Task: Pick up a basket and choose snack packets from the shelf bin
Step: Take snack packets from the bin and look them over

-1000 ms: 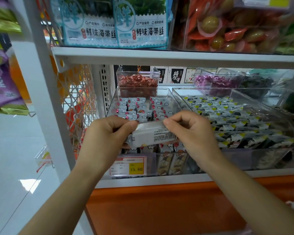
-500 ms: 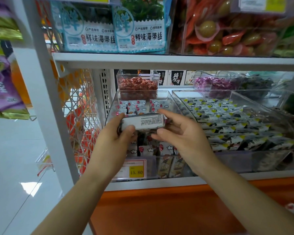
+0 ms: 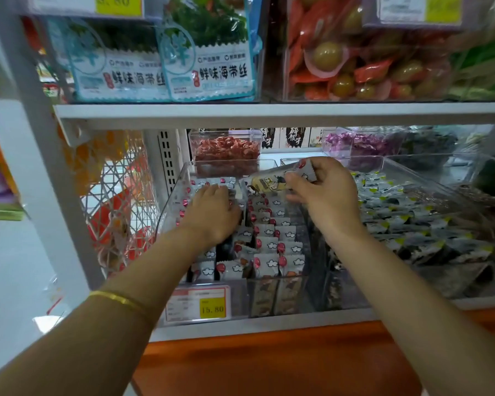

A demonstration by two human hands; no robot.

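Pinching one snack packet [image 3: 269, 181] by its right end with the right hand [image 3: 326, 195], raised just above the bin [image 3: 173, 201], printed face up. Probably kept aloft as a chosen one, apart from the stock.

Reaching with the left hand [image 3: 212, 215] palm down into the bin's left row, fingers curled onto the packets [image 3: 272, 232]. Cannot tell whether gripping one or only pressing; likely feeling for a second pick.

Stocked on edge in two rows, tops up, so easy to pluck from above. Clear walls, price tag [image 3: 197, 305] on the front. Neighbour bin [image 3: 429, 178] to the right, dark wrappers, untouched.

No basket in view, so nowhere visible to drop picks.
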